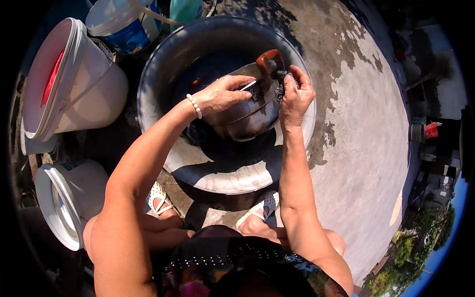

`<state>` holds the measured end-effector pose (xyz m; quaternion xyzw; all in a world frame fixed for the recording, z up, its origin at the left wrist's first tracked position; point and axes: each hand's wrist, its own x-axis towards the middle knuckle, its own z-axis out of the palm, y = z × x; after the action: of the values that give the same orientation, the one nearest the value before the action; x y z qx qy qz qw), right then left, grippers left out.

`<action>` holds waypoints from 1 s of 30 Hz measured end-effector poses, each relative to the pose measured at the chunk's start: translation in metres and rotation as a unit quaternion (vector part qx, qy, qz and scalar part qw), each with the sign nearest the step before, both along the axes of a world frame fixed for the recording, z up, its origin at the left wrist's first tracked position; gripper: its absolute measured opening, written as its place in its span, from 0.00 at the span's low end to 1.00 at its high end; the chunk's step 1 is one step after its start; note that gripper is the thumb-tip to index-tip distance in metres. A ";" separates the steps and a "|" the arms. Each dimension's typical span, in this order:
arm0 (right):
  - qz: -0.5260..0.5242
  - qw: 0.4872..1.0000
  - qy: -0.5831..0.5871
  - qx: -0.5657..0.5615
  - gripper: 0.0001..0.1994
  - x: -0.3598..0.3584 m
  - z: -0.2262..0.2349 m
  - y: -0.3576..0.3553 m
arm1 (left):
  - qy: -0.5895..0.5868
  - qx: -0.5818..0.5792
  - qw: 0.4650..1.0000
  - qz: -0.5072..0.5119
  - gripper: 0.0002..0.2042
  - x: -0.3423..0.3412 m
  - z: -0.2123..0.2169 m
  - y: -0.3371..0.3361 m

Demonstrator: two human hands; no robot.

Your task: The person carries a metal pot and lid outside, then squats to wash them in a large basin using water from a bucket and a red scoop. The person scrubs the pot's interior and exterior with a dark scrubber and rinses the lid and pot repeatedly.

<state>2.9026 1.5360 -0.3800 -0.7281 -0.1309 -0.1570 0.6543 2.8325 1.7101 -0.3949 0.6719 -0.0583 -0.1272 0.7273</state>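
A metal pot (pixel 242 120) with dark stains on its side lies tilted in a wide metal basin (pixel 222 181). Its brown handle (pixel 267 56) points away from me. My left hand (pixel 223 93), with a white bead bracelet at the wrist, grips the pot's rim between thumb and fingers. In my right hand (pixel 298 94) is a dark, matted scouring pad (pixel 280 88), pinched beside the handle at the pot's right side. Part of the pad is hidden by the fingers. Dark water (pixel 198 67) shows in the basin behind the pot.
On the left stand a large white bucket (pixel 94 89) with something red inside and a smaller white bucket (pixel 86 183). A blue-and-white bucket (pixel 126 29) and a greenish container (pixel 185 11) are behind. Partly wet concrete (pixel 366 148) stretches to the right. My sandalled feet are close to the basin's near edge.
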 end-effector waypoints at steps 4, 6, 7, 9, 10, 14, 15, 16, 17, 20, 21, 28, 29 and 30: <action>-0.035 0.977 -0.116 -0.177 0.06 0.002 0.002 0.006 | 0.000 0.002 1.000 -0.002 0.25 -0.006 0.003 -0.003; -0.019 0.971 -0.153 -0.185 0.06 0.001 -0.006 0.010 | 0.000 0.003 1.000 0.012 0.23 -0.008 0.003 -0.006; -0.008 0.968 -0.158 -0.197 0.06 -0.001 -0.007 0.011 | 0.001 0.003 1.000 0.013 0.23 -0.008 0.005 -0.005; 0.080 0.980 -0.129 -0.128 0.07 -0.003 -0.004 0.011 | 0.003 0.003 1.000 0.017 0.23 -0.009 0.008 -0.001; 0.124 0.981 -0.113 -0.093 0.07 -0.004 -0.003 0.011 | 0.000 -0.007 1.000 0.019 0.23 -0.009 0.006 0.001; 0.127 0.971 -0.153 -0.133 0.09 0.000 -0.001 0.011 | 0.000 -0.021 0.999 0.025 0.22 -0.011 0.002 -0.001; 0.072 0.969 -0.165 -0.169 0.09 0.003 -0.005 0.011 | 0.004 -0.020 0.999 0.030 0.22 -0.011 0.004 -0.004; 0.047 0.972 -0.173 -0.153 0.08 0.005 -0.009 0.013 | 0.009 -0.005 0.999 0.039 0.21 -0.010 0.009 -0.007; 0.091 0.975 -0.153 -0.131 0.08 0.005 -0.010 0.009 | 0.004 -0.019 0.999 0.035 0.21 -0.009 0.006 -0.007; 0.211 0.970 -0.107 -0.062 0.08 -0.001 -0.007 0.004 | -0.006 -0.034 0.999 0.037 0.21 -0.009 -0.001 -0.005; 0.193 0.972 -0.105 -0.077 0.08 -0.001 -0.006 0.005 | -0.009 -0.026 0.999 0.046 0.21 -0.011 0.000 -0.006; 0.234 0.966 -0.093 -0.055 0.08 -0.006 -0.006 0.004 | -0.018 -0.023 0.998 0.049 0.20 -0.014 -0.002 -0.002; 0.193 0.973 -0.099 -0.077 0.08 -0.004 -0.005 0.006 | -0.015 -0.014 0.999 0.051 0.20 -0.015 -0.003 -0.002; 0.151 0.978 -0.106 -0.100 0.08 -0.001 -0.004 0.007 | -0.014 -0.007 0.999 0.051 0.20 -0.014 0.001 -0.006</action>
<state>2.9017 1.5425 -0.3841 -0.7411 -0.3226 -0.1185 0.5768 2.8184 1.7039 -0.3937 0.6707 -0.0347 -0.0798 0.7366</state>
